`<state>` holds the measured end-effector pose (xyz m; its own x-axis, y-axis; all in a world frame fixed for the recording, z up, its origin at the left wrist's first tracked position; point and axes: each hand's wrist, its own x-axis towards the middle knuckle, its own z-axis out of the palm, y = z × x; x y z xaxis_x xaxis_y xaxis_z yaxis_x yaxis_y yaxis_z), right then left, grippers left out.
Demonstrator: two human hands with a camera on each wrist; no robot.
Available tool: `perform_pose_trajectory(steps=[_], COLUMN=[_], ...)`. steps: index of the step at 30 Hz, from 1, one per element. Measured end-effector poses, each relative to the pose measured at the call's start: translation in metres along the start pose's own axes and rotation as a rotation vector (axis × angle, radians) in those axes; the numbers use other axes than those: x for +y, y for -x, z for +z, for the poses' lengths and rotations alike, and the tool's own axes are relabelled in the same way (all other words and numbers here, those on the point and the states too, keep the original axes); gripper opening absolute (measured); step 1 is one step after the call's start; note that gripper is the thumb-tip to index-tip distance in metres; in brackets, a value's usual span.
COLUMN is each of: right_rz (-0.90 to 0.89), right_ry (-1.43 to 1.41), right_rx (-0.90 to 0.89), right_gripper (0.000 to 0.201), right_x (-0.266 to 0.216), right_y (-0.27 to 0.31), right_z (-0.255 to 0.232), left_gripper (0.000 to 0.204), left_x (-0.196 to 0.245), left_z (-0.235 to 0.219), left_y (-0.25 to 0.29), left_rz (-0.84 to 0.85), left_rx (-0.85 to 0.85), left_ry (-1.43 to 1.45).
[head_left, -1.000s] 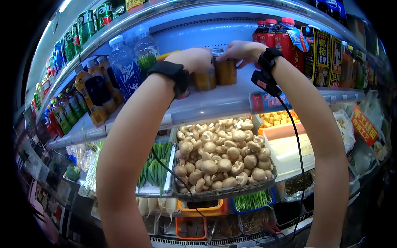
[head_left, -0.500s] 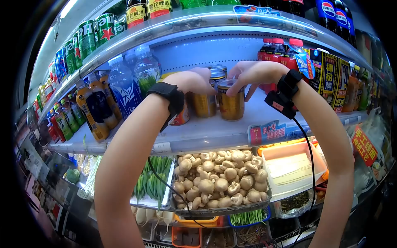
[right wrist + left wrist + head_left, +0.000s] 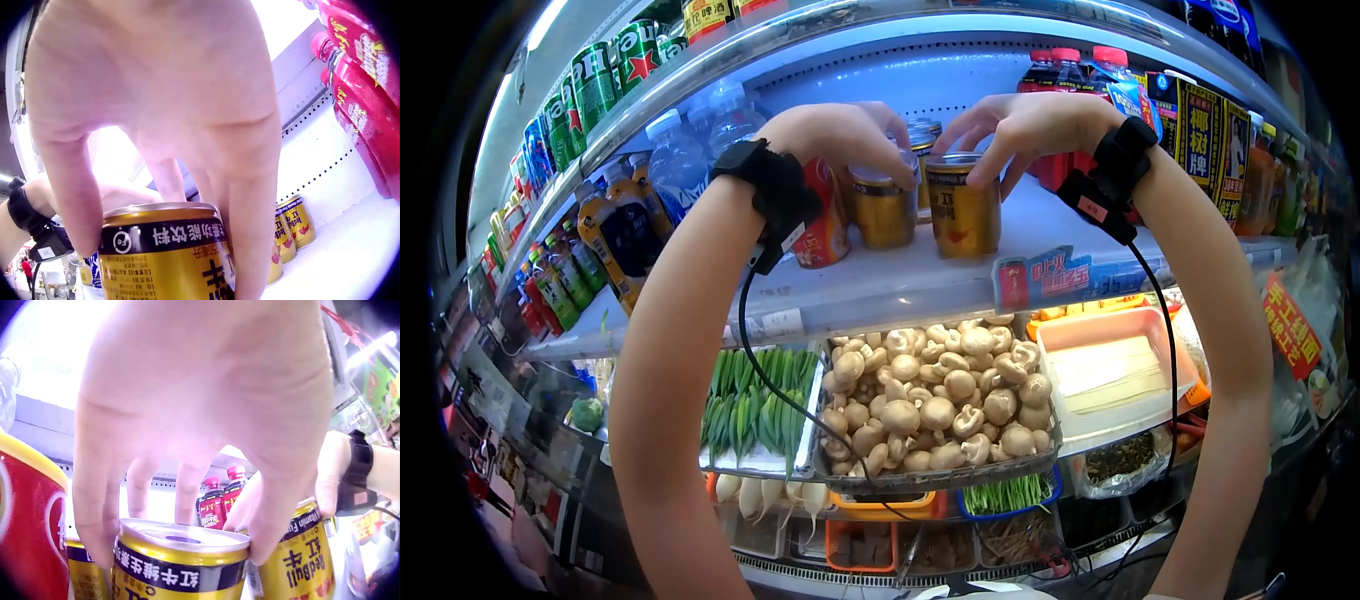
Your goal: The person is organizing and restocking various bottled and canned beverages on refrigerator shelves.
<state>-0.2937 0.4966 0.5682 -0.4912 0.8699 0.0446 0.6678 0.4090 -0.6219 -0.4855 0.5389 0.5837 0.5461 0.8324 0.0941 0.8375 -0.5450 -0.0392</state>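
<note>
Two gold drink cans stand side by side near the front of a white shop shelf (image 3: pixel 900 285). My left hand (image 3: pixel 845 135) grips the top rim of the left gold can (image 3: pixel 882 208) (image 3: pixel 178 565), fingers curled down around it. My right hand (image 3: pixel 1020 125) grips the rim of the right gold can (image 3: pixel 962 210) (image 3: pixel 165 256) from above in the same way. More gold cans (image 3: pixel 294 225) stand behind them, deeper on the shelf. A red can (image 3: pixel 825 225) stands just left of the left gold can, by my left wrist.
Red bottles (image 3: pixel 1080 70) and dark cartons (image 3: pixel 1200 130) stand to the right on the same shelf, blue and orange bottles (image 3: pixel 635 225) to the left. Below lie a tray of mushrooms (image 3: pixel 935 405), green vegetables (image 3: pixel 755 405) and an orange tub (image 3: pixel 1115 375). Green cans (image 3: pixel 600 75) line the shelf above.
Both hands have drawn the two gold cans forward from deeper on the shelf toward its front edge. The grips stay the same. The red can by my left wrist has come into fuller view.
</note>
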Motion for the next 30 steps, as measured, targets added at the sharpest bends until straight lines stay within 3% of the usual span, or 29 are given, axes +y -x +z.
perform_pose_trajectory(steps=[3,8,10,11,13,17,20,24,27,30], right_rz=[-0.051,-0.036,0.084,0.079,0.277,0.150,0.025,0.024,0.057,0.172], right_ry=[0.067,0.075,0.235,0.234,0.355,0.305,0.245,0.302,0.340,0.372], right_rx=[-0.104,-0.050,0.074,0.076,0.069,0.065,-0.029,-0.015,0.067,0.090], right_gripper=[0.060,0.061,0.062,0.062,0.075,0.073,0.072,0.074,0.078,0.082], right_x=[0.004,-0.005,-0.013,-0.015,-0.017,-0.006,-0.002,-0.003,-0.006,-0.012], right_y=[-0.005,0.002,0.002,0.000,-0.003,-0.007,-0.007,-0.007,-0.004,0.000], right_z=[-0.006,0.008,0.015,0.016,0.019,0.016,0.011,0.012,0.014,0.017], left_gripper=[0.073,0.071,0.065,0.065,0.062,0.059,0.057,0.059,0.063,0.063], left_x=[0.004,0.004,0.002,0.001,-0.002,0.001,0.006,0.009,0.012,0.018], left_z=[0.000,0.006,0.002,0.000,-0.005,-0.009,-0.009,-0.009,-0.005,0.001], left_y=[0.003,-0.001,0.000,0.003,0.009,0.017,0.021,0.019,0.019,0.021], left_rz=[0.050,0.058,0.016,0.013,0.062,0.143,0.040,-0.096,-0.170,-0.128], left_rx=[-0.060,-0.010,-0.036,-0.035,-0.042,-0.111,-0.110,-0.145,-0.112,-0.082], left_ry=[0.058,-0.002,0.002,-0.003,0.082,0.053,0.049,0.030,-0.031,-0.028])
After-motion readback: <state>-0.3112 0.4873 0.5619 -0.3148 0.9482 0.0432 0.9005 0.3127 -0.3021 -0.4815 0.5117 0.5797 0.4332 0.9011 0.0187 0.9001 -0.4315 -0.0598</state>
